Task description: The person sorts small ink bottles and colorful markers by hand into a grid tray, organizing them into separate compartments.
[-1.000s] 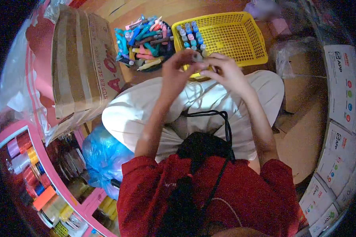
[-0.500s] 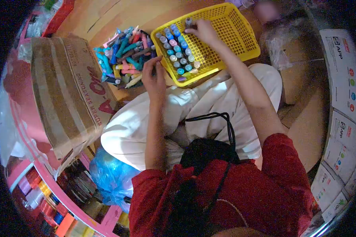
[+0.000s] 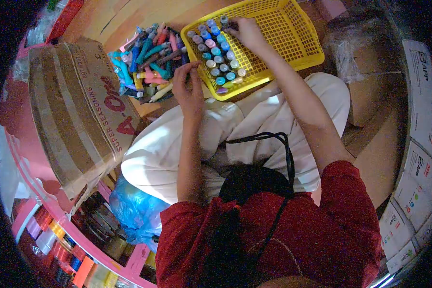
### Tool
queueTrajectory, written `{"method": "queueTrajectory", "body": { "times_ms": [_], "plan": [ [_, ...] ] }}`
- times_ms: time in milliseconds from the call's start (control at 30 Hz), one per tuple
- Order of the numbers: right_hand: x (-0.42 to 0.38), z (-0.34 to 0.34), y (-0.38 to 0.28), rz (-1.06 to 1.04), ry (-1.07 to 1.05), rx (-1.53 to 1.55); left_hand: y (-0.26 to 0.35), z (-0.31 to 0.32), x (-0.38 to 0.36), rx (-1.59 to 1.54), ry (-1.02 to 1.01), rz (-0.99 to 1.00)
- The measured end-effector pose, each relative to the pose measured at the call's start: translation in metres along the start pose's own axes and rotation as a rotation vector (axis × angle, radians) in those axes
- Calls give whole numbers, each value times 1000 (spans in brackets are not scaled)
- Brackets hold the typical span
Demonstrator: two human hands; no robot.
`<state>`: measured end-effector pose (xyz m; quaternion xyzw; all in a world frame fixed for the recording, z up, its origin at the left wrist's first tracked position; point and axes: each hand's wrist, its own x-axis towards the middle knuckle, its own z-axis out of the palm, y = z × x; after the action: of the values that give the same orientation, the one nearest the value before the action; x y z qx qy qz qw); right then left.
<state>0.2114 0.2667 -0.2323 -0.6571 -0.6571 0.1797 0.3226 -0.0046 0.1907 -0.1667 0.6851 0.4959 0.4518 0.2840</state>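
Observation:
A yellow mesh basket [image 3: 293,50] sits on the wooden floor in front of my crossed legs. Several small capped bottles [image 3: 217,52] stand in rows along its left side. My right hand [image 3: 248,32] reaches into the basket, its fingertips pinched on a small bottle [image 3: 224,21] at the far end of the rows. My left hand [image 3: 188,88] rests at the basket's near left rim, fingers loosely apart and holding nothing. Just left of it lies a pile of coloured tubes [image 3: 146,57].
A taped cardboard box [image 3: 77,110] stands to my left, with a blue plastic bag [image 3: 134,209] and a pink shelf of tape rolls [image 3: 57,240] below it. Flat cardboard [image 3: 374,139] and white printed boxes [image 3: 417,163] line the right side.
A second ago both hands worked together on a bottle above my lap. My right hand then carried it into the basket, and my left hand dropped to the basket's near rim.

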Motion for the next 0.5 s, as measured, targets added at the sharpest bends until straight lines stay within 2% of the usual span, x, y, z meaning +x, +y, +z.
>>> {"method": "queueTrajectory", "body": {
  "times_ms": [333,500],
  "plan": [
    [4,9,7,4,-50,-4,0,-3,-1,-14,25,-54],
    [0,-3,-4,-14,-27,55,4,-19,16,178,107,146]
  ]
}}
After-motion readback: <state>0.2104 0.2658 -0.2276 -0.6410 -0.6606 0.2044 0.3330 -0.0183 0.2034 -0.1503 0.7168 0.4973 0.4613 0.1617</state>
